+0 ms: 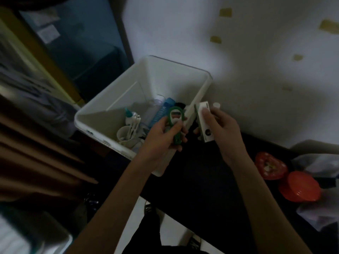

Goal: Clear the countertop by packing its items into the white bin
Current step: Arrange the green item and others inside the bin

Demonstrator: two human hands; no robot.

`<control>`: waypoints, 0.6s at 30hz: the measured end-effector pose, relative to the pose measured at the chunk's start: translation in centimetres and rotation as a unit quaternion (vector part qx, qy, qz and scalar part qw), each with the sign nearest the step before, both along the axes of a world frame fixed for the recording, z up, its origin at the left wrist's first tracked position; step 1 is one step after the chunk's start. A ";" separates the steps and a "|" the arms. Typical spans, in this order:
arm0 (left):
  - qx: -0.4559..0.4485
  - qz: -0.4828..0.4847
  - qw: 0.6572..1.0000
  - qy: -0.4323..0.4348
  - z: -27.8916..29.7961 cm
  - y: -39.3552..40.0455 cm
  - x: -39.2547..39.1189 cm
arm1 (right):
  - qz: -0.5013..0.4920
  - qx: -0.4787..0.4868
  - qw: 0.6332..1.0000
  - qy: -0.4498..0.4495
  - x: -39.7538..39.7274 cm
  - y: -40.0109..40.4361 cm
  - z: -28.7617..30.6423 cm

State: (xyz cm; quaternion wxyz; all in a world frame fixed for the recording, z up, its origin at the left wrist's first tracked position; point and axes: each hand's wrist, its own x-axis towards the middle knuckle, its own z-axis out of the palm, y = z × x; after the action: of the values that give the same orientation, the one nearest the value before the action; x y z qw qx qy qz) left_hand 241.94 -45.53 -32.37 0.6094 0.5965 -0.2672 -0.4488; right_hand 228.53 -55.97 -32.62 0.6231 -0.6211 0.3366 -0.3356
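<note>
Head view — red bowls [286, 173] beside countertop [201, 171]

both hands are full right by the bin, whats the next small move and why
Probably lower the left hand and let go of the green tool into the white bin. It already hangs over the bin's open inside, while the right hand holds the white box just outside the rim.
</note>
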 end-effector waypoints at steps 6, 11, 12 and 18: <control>0.013 0.059 0.998 0.013 1.3 1.3 10.0 | 0.156 0.000 0.980 0.123 8.1 -0.4 1.7; 0.057 0.042 0.997 -0.025 0.8 1.3 17.7 | 0.267 -0.110 0.871 0.397 16.9 -2.7 -0.3; 0.066 0.030 0.997 -0.024 0.6 1.2 18.9 | 0.304 -0.133 0.835 0.438 18.6 -3.1 -1.2; 0.111 -0.042 0.993 -0.025 -0.7 -0.2 23.6 | 0.391 -0.166 0.664 0.615 25.5 -5.0 -8.7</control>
State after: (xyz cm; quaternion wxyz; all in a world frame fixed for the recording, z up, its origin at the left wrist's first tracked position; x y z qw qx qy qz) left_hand 265.50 -45.71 -33.05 0.5127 0.6601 -0.2559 -0.4857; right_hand 253.99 -60.96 -41.31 0.2351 -0.8541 0.3080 0.3469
